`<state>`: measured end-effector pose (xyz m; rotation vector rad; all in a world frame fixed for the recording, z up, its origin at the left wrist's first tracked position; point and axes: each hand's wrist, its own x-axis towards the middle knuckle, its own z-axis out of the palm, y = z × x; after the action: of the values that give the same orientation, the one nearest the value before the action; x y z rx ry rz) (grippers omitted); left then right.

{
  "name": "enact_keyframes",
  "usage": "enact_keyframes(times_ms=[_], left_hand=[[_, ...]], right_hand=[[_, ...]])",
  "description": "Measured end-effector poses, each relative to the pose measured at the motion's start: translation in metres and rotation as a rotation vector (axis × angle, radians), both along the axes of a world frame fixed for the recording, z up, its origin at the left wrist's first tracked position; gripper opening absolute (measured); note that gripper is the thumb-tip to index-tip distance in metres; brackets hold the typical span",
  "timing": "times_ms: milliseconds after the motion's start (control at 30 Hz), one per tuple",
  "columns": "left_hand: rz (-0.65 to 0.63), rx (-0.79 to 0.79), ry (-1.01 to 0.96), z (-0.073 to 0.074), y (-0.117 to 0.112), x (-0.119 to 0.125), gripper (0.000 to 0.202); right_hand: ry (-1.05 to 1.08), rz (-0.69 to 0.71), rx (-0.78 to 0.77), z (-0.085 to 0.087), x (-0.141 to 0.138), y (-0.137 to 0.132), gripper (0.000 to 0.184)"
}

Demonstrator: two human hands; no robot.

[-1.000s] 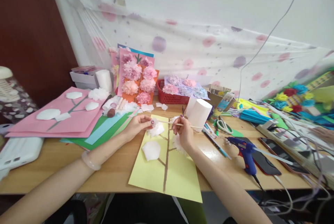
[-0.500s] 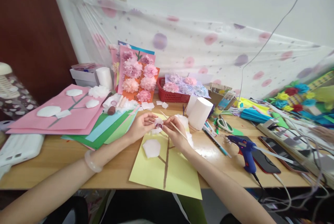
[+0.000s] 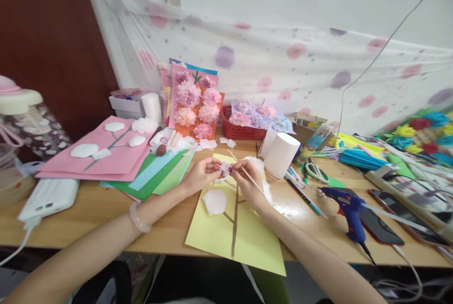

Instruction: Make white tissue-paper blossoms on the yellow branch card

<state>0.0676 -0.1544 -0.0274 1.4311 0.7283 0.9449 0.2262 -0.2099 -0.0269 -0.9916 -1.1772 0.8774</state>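
Above a yellow sheet with a brown branch drawn on it, both hands meet at a small white tissue piece. Pinched fingertips of my left hand grip its left side. My right hand is closed around a thin wooden stick, and its fingertips touch the tissue's right edge. Dark nails or spots show by the tissue; which, I cannot tell. A white paper polygon lies on the sheet below. White fluffy tissue sits partly hidden behind my right hand.
A blue glue gun and phones lie at right. Beyond my right hand stands a white paper roll. Pink sheets with white shapes lie at left. A red basket and cards with paper flowers stand behind.
The whole scene has shifted slightly to the right as the head view turned left. My hands keep hold of the tissue and the stick in nearly the same pose.
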Motion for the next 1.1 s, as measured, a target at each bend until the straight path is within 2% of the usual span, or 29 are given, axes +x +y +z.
enact_keyframes(times_ms=[267,467,700,900,1100], left_hand=[[-0.063,-0.137,-0.087,0.001,0.000,-0.001,0.034],[-0.104,-0.214,-0.136,0.002,-0.001,-0.001,0.037],[-0.154,-0.309,-0.179,0.001,-0.001,-0.001,0.027],[-0.167,-0.343,-0.203,0.000,0.000,-0.001,0.019],[-0.174,-0.387,-0.236,0.003,0.000,-0.002,0.011]], right_hand=[[-0.030,0.039,-0.043,0.004,-0.002,-0.002,0.025],[-0.113,0.007,0.056,-0.002,0.000,-0.003,0.019],[-0.298,-0.032,0.155,0.000,-0.002,-0.007,0.010],[-0.384,-0.022,0.243,0.004,-0.001,-0.011,0.010],[-0.398,-0.045,0.205,0.006,0.000,-0.012,0.008]])
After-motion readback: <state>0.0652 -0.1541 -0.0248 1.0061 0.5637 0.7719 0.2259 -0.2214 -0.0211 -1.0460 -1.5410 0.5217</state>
